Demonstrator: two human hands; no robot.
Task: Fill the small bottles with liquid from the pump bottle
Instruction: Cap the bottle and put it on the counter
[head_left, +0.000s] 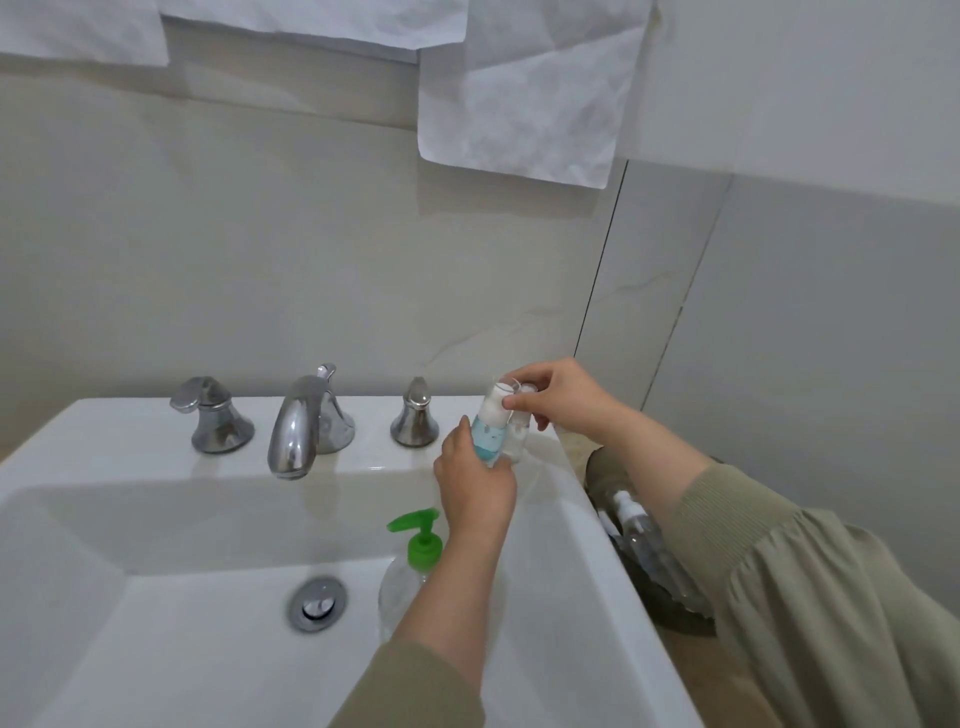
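My left hand (475, 486) grips a small clear bottle (488, 434) holding blue liquid, upright over the sink's back right corner. At its white top, my right hand (558, 397) pinches the cap (500, 399). Just behind it stands a second small clear bottle (519, 434), partly hidden by the first. The pump bottle (410, 564), clear with a green pump head, stands inside the basin below my left forearm.
A white sink (576, 525) carries a chrome faucet (298, 431) and two handles (210, 415) (414, 413). Its drain (317, 603) lies left of the pump bottle. To the right of the sink, a dark bag (670, 608) holds more clear bottles (641, 540). Paper sheets (524, 88) hang above.
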